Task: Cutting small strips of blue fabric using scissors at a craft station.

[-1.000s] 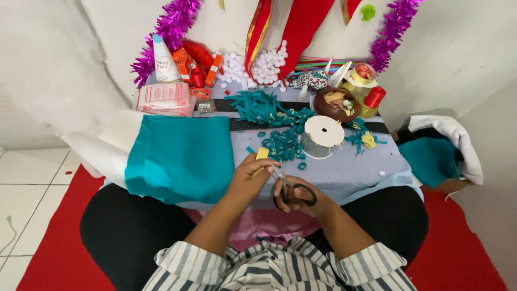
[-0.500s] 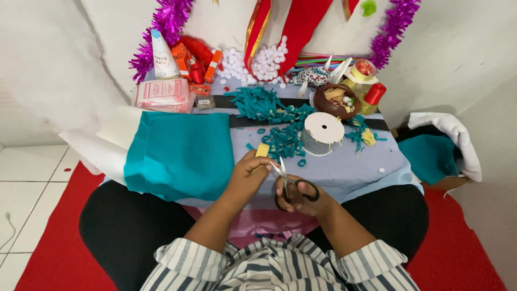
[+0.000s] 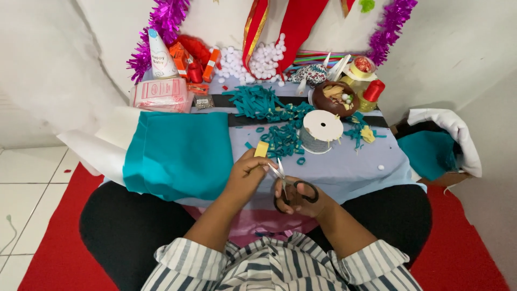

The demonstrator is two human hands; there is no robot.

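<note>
A flat rectangular packet [image 3: 160,92] in clear wrap with pink and white printing lies at the far left corner of the surface [image 3: 344,172], just behind the teal cloth. Behind it stands a white cone-shaped bottle [image 3: 158,56] with a pale blue label and a light pointed top, leaning against purple tinsel. Just right of the bottle sits a cluster of small orange and red packets [image 3: 188,59], some upright, some tilted. A small dark rectangular card of tiny items [image 3: 203,102] lies beside the pink packet. At the far right stands a clear round tub [image 3: 362,67] with a yellowish rim.
</note>
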